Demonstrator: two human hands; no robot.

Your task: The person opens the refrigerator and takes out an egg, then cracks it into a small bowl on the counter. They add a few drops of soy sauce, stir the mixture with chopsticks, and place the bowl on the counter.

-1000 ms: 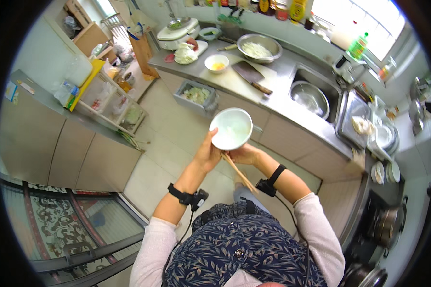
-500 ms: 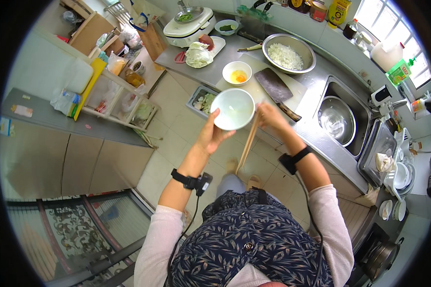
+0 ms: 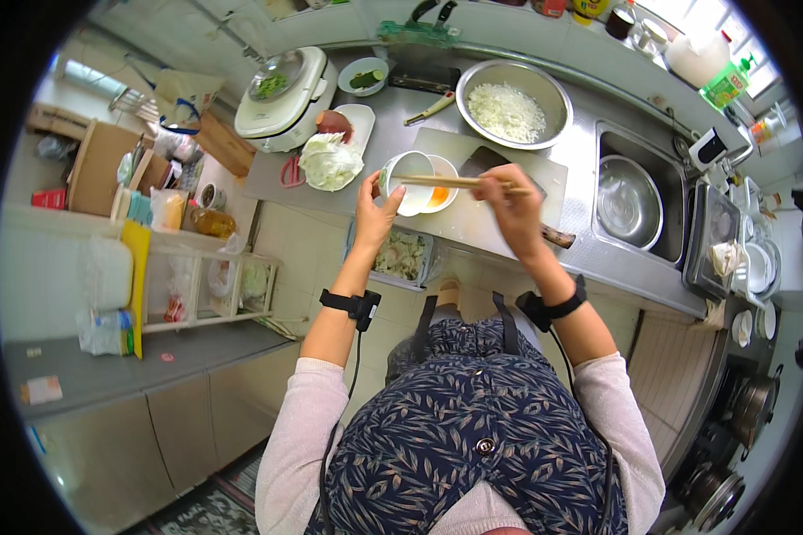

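My left hand [image 3: 375, 214] grips a white bowl [image 3: 410, 198], tipped on its side toward the right. The tipped bowl overlaps the rim of a second white bowl [image 3: 450, 169] that has egg yolk [image 3: 439, 195] in it. A pair of chopsticks [image 3: 455, 182] is held level in my closed right hand [image 3: 515, 205], with the tips reaching across the mouth of the tipped bowl. Behind the right hand, a dark cleaver [image 3: 484, 161] lies on a white cutting board [image 3: 551, 183], its middle part hidden. What the tipped bowl contains cannot be made out.
A steel basin [image 3: 563, 98] of white grains or bits stands behind the board. Left of it are a peeler or small knife [image 3: 430, 109], a cabbage [image 3: 330, 163] on a plate and a white cooker [image 3: 281, 107]. Right is a sink [image 3: 669, 192]. A scrap bin [image 3: 401, 254] sits below the counter edge.
Both hands have moved forward to the counter. The left hand has tipped its bowl beside the egg bowl. The chopsticks have swung from pointing down to lying level across it.
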